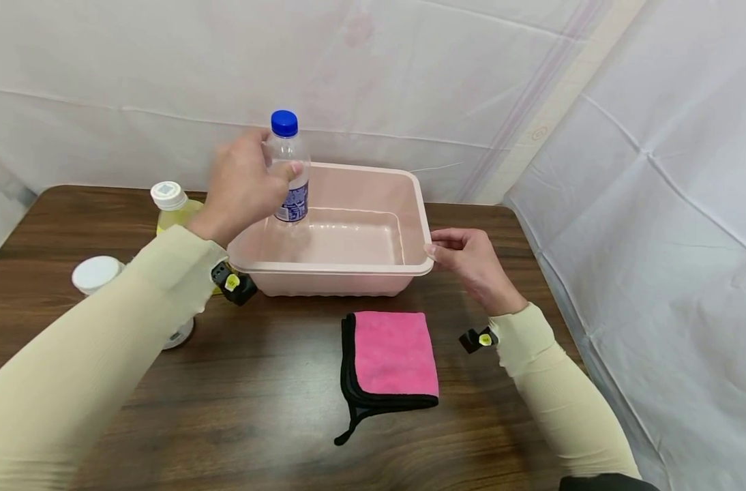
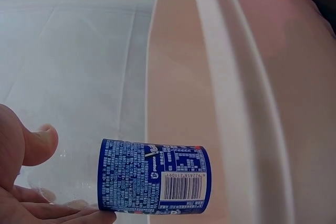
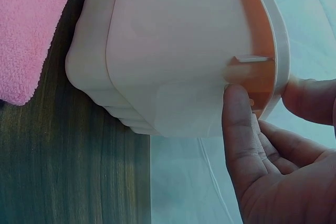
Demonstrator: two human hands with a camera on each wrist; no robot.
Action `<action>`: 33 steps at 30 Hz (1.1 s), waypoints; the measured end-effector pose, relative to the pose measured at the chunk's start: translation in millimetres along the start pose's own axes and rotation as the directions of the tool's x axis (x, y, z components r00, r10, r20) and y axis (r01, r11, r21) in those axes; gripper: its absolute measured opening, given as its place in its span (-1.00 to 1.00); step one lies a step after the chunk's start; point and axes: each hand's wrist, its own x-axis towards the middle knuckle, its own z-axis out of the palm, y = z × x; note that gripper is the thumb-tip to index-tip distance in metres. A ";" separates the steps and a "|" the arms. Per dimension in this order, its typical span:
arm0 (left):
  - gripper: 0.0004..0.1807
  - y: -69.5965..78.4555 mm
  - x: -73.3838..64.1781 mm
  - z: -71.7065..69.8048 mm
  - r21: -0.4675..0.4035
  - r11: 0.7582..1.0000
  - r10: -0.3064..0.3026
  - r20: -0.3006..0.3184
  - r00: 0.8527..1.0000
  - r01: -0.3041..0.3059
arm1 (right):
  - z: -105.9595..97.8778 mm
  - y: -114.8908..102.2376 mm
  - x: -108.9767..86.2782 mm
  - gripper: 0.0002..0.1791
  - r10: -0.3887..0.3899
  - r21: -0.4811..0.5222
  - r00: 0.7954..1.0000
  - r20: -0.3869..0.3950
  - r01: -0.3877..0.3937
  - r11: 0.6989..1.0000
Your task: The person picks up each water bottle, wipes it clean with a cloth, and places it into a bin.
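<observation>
Two things are held at once: a clear bottle (image 1: 294,203) with a blue cap (image 1: 284,123) is gripped below the neck by the fingers of the left hand (image 1: 244,184), and the rim of the pink basin (image 1: 330,283) is pinched near four o'clock by those of the right hand (image 1: 471,266). The bottle is held cap uppermost over the basin's ten o'clock part; whether its base is supported cannot be told. If the grip were loosened while the base was unsupported or askew, the bottle could be dropped or toppled, and its seemingly thin plastic could be dented by too hard a squeeze. Because the basin is pinched at one corner only, it could be twisted on the desk (image 1: 256,423) by an uneven pull. If the basin were dragged towards six o'clock, the folded pink cloth (image 1: 394,351) near its five o'clock side could be rucked up. At nine o'clock, a yellow bottle (image 1: 172,217) and, farther out, a white-lidded container (image 1: 95,274) are partly hidden by the left sleeve (image 1: 127,327); either could be knocked over if the arm were swung back low.
</observation>
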 end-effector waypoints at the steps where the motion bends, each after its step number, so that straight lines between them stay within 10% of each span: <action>1: -0.29 -1.4 0.0 1.1 -0.001 1.000 -0.001 0.003 1.000 0.001 | 0.3 0.0 0.0 -0.61 -0.002 0.003 1.000 0.002 0.002 1.000; 33: -0.22 -20.2 4.9 15.0 0.017 0.999 -0.050 0.088 0.995 0.049 | 0.1 -0.6 -3.1 -0.60 0.000 -0.003 1.000 0.011 0.000 1.000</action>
